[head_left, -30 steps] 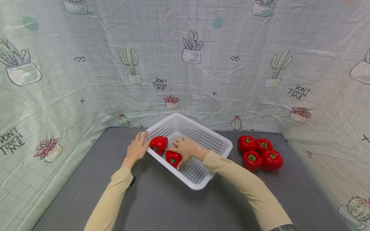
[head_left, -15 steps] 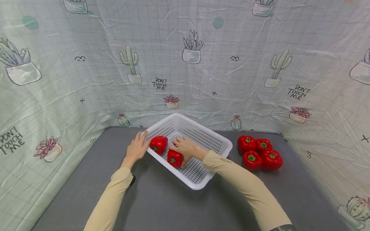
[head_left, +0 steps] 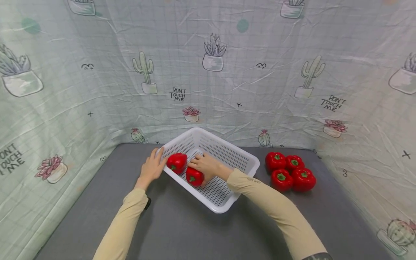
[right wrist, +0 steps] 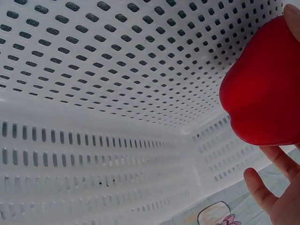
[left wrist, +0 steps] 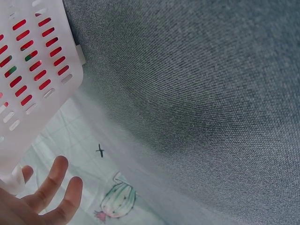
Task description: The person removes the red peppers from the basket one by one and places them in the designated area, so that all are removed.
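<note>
A white perforated plastic basket (head_left: 224, 196) sits at an angle on the grey table. Two red bell peppers are inside, near its left side. My right hand (head_left: 208, 167) reaches into the basket and grips the nearer bell pepper (head_left: 195, 177), thumb on one side and fingers over the other. The right wrist view shows that same pepper (right wrist: 267, 89) large at the right edge, fingers beneath it. Beside it lies the other bell pepper (head_left: 177, 162), stem toward me. My left hand (head_left: 152, 168) holds the basket's rim at the left corner; its outer fingers (left wrist: 51, 180) spread away from the wall.
Several more red bell peppers (head_left: 290, 171) stand in a tight group on the grey table (head_left: 182, 231), right of the basket. A cactus-print cloth (head_left: 240, 83) hangs around the back and sides, close behind the basket.
The pepper under my right hand has shifted slightly right and away inside the basket, and the thumb and fingers have drawn closer around it. My left hand stays at the rim.
</note>
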